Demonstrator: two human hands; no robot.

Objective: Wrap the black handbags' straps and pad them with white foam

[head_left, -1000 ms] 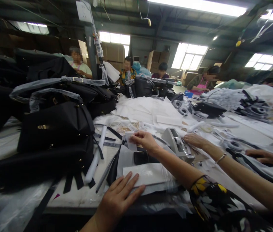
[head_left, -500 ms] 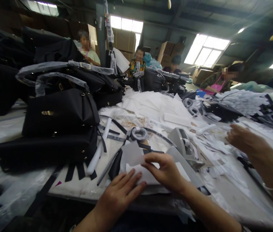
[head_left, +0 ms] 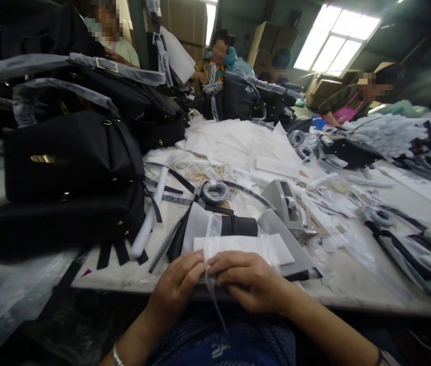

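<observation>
My left hand (head_left: 175, 291) and my right hand (head_left: 248, 281) meet at the table's near edge, fingers curled. Between them they pinch a thin translucent strip (head_left: 212, 239) that runs up from the fingers and trails down toward my lap. Just beyond the hands lies a flat white wrapped piece (head_left: 249, 246) on a black strap item (head_left: 238, 225). A grey tape dispenser (head_left: 289, 206) stands a little to the right, behind it.
Black handbags (head_left: 70, 157) are stacked at the left. White paper sheets (head_left: 238, 145) and a coiled strap (head_left: 215, 192) lie mid-table. Wrapped straps (head_left: 417, 249) sit at the right. Several people work at the far side.
My right hand drew back from mid-table with a small strip and joined my left hand at the near edge. A co-worker's arms at the right left the view. The camera tilted down.
</observation>
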